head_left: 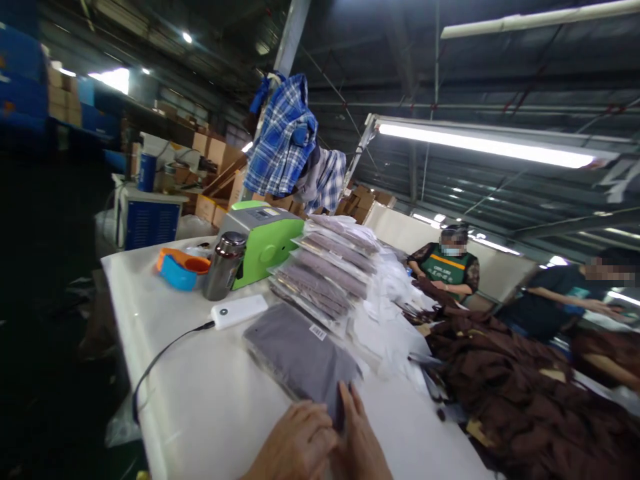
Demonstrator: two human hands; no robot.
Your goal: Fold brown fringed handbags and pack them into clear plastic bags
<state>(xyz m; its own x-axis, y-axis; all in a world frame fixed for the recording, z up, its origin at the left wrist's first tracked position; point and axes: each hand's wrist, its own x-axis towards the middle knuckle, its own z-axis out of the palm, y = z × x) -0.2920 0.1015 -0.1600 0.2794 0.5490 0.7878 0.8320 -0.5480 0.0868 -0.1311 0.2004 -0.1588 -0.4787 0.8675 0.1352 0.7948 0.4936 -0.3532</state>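
Observation:
A folded grey garment in a clear plastic bag (305, 350), with a white barcode label (317, 332) on top, lies flat on the white table in front of me. At its near end my left hand (299, 440) has its fingers bent and closed over the edge of the bag. Close beside it my right hand (359, 430) rests on the near right corner, fingers stretched out along the plastic and its thumb hidden. Just beyond this bag, a stack of similar bagged garments (325, 267) rises in uneven layers.
A white power bank (240, 311) with a black cable, a steel flask (225, 265), an orange and blue tape dispenser (183, 269) and a green-grey machine (270, 243) stand to the left. Brown fabric (530, 393) is heaped at right. Two people work across the table.

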